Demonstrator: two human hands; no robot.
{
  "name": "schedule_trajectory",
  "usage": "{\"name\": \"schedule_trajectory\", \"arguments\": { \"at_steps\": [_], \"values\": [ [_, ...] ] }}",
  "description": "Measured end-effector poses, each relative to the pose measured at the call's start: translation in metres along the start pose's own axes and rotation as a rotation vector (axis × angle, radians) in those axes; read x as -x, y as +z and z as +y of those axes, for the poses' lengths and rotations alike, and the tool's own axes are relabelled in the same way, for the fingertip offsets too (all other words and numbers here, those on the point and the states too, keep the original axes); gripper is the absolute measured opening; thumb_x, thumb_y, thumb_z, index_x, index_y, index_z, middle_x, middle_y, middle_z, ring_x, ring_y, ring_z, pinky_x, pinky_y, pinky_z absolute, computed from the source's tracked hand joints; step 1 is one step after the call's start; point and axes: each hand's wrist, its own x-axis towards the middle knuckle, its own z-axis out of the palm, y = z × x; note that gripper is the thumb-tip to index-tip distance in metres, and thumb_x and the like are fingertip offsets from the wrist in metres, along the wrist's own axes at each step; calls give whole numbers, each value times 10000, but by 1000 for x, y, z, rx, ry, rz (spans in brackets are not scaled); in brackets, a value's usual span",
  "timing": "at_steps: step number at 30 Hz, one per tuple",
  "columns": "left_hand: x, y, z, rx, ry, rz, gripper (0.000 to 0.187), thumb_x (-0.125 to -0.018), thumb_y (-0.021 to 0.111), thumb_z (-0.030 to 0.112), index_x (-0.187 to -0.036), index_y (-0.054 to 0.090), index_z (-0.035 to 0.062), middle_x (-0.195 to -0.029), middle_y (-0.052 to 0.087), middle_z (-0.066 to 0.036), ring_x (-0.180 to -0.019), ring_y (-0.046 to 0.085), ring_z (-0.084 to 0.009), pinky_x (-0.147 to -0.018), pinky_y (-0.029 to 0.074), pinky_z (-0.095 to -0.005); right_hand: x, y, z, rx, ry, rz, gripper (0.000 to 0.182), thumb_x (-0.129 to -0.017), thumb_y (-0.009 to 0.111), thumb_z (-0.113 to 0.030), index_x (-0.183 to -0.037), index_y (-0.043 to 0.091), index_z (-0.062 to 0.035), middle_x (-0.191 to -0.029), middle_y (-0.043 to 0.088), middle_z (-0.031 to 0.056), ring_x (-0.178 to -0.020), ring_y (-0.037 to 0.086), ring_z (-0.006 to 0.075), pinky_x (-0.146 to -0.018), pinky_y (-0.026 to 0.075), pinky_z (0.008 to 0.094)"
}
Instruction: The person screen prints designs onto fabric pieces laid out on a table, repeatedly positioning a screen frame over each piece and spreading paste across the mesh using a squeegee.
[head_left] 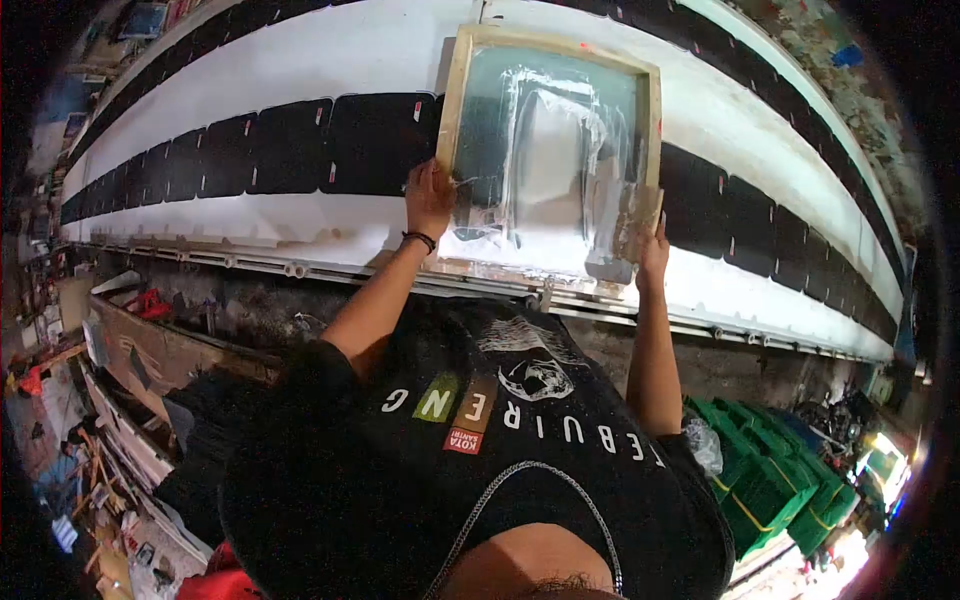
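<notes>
A wooden-framed printing screen [652,110] is held over the long white table, its mesh showing a pale, white-smeared rectangle in the middle. My left hand [428,200] is closed on the left side of its frame. On the lower right side, my right hand [652,252] is closed round the frame, its fingers partly hidden. Brownish strips and smears run along the screen's lower right inner edge. Flat black fabric pieces [380,145] lie in a row on the table to the left, and more black pieces [695,192] continue on the right.
The white table [330,225] curves across the view, with a metal rail [300,270] along its near edge. Another row of black pieces lies at the far side. Green bundles [755,480] stand at lower right. Wooden boards [130,425] and clutter fill the lower left.
</notes>
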Motion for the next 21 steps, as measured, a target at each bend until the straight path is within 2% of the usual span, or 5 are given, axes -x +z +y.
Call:
{"name": "schedule_trajectory", "arguments": {
  "at_steps": [7, 16, 19, 20, 21],
  "values": [
    [6, 10, -41, -401, 238, -19, 679, -863, 732, 158, -1462, 450, 10, -1286, 569, -230, -1186, 557, -419, -987, 455, -553, 10, 15, -1, 16, 28, 5, 591, -992, 650, -145, -1535, 475, 6, -1466, 552, 93, -1252, 586, 254, -1057, 465, 367],
    [-12, -18, -3, -70, -55, -183, 663, -916, 728, 223, -1478, 453, 4, -1326, 552, -238, -1206, 557, -451, -1016, 451, -567, 18, 21, 1, 193, -55, 102, 630, -948, 652, -74, -1551, 472, -33, -1568, 464, 130, -1350, 532, 284, -1096, 464, 401],
    [-56, -21, 29, -97, 178, 90, 706, -988, 699, 376, -1530, 430, 12, -1406, 556, -246, -1319, 520, -428, -1132, 363, -578, 14, 77, -42, 115, -332, -29, 594, -858, 755, -110, -1411, 574, 9, -1619, 417, 161, -1414, 487, 349, -1113, 466, 510],
    [-89, -22, 46, -41, 257, 16, 742, -985, 697, 433, -1533, 428, 11, -1415, 558, -244, -1323, 525, -420, -1128, 377, -567, -8, 93, -86, 848, -734, -100, 443, -863, 763, -155, -1256, 652, 17, -1468, 577, 194, -1338, 556, 397, -1029, 512, 517],
    [-125, -18, 62, 12, 335, -61, 781, -981, 696, 489, -1536, 426, 10, -1424, 559, -242, -1328, 530, -412, -1123, 391, -556, -41, 108, -103, 1024, -968, -209, 418, -834, 784, -146, -1224, 680, -37, -1289, 679, 167, -1135, 670, 387, -935, 558, 483]
  ]
}}
